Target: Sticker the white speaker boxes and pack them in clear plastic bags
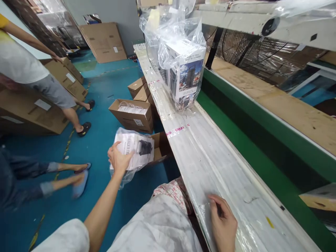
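Note:
My left hand (120,157) grips a white printed product box (139,148) in a clear plastic bag, thumb on top and fingers round its left edge. The box is tilted, its right end just over the opening of a carton (160,147) below the bench edge. On the near part of the plastic-covered bench (199,157) rests my right hand (223,222), fingers loosely curled with nothing visible in them. Farther along the bench stand printed boxes (190,75) in clear bags. Beside the bench sits an open carton (135,117) with a white box inside.
A green conveyor belt (236,119) runs along the right of the bench. On the left, one person (28,59) stands by large cartons (31,108), and another person's legs (39,178) are blurred. Flat cardboard (105,42) leans on the far wall.

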Available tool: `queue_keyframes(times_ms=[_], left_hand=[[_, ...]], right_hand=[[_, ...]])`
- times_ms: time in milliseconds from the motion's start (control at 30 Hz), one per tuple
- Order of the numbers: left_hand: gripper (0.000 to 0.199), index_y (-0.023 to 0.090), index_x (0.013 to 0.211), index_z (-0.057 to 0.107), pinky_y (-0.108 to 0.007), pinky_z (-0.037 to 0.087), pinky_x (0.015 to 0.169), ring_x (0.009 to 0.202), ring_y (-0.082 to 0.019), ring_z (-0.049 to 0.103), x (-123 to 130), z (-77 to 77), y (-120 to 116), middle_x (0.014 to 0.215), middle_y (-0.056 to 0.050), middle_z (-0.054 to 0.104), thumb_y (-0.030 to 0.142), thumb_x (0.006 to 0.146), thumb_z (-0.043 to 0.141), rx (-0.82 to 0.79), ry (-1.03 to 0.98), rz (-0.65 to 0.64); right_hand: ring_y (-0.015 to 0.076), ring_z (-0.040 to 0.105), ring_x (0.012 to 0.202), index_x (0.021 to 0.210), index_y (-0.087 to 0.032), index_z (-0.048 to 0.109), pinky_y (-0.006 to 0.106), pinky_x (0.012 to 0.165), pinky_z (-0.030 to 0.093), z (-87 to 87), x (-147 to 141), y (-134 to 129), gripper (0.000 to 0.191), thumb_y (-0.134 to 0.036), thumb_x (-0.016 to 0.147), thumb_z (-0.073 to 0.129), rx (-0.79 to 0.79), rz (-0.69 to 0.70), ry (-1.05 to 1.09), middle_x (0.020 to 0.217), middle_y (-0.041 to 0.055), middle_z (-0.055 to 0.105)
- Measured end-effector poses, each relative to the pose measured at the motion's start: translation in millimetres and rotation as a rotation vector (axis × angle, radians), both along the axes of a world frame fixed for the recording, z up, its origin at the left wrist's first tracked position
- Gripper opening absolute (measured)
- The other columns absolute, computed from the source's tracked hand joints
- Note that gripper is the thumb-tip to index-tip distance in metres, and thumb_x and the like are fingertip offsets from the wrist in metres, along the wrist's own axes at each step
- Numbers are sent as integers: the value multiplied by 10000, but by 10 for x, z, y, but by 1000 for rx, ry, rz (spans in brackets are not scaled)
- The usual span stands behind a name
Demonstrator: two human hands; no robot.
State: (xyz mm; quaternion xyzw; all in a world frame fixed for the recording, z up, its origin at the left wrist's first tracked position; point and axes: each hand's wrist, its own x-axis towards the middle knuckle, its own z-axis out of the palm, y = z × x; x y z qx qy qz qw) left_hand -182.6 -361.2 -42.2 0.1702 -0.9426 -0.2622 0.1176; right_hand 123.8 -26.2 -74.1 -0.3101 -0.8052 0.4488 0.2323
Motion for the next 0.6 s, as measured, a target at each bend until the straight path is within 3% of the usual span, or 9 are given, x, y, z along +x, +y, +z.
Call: queue_keyframes(times_ms=[100, 233, 333, 467, 600], left_hand=[[839, 295, 1478, 413, -609, 403, 1181, 1483, -404, 438, 0, -104, -152, 1492, -174, 479, 528, 789, 832, 172, -90, 276], [783, 286, 1439, 433, -617, 404, 1171, 1508, -415, 407, -34, -447, -99, 1491, -202, 464, 508, 800, 828, 206, -135, 392], [774, 325, 1398, 471, -620, 366, 1187, 1492, -421, 409, -128, -806, 135, 1490, -167, 451, 500, 751, 859, 186, -167, 399], [754, 338, 1366, 493, -605, 380, 1154, 1429, -443, 447, -269, -1311, 554, 1491, -152, 407, 507, 728, 858, 172, -248, 422], [707, 319, 1345, 495, -606, 395, 1121, 1401, -456, 461, -411, -1751, 982, 1510, -167, 361, 481, 747, 837, 199, -334, 441]], right_hand=[[297, 757, 1001, 926, -228, 808, 409, 971, 555, -80, 39, 41, 365, -541, 937, 623, 18, 3, -36, 1030, 79, 804], [303, 761, 1025, 971, -238, 816, 393, 966, 571, -215, 85, 124, 354, -541, 938, 636, 39, 59, -67, 1074, 75, 810], [298, 767, 994, 955, -232, 817, 375, 929, 587, -252, 96, 154, 343, -527, 939, 642, 60, 67, -53, 1046, 77, 815], [285, 765, 989, 944, -221, 814, 366, 933, 581, -179, 74, 83, 340, -510, 951, 635, 65, 43, -44, 1037, 80, 813], [264, 758, 933, 889, -222, 803, 362, 913, 567, -151, -3, -60, 356, -513, 980, 620, 68, -75, 20, 979, 78, 806]])
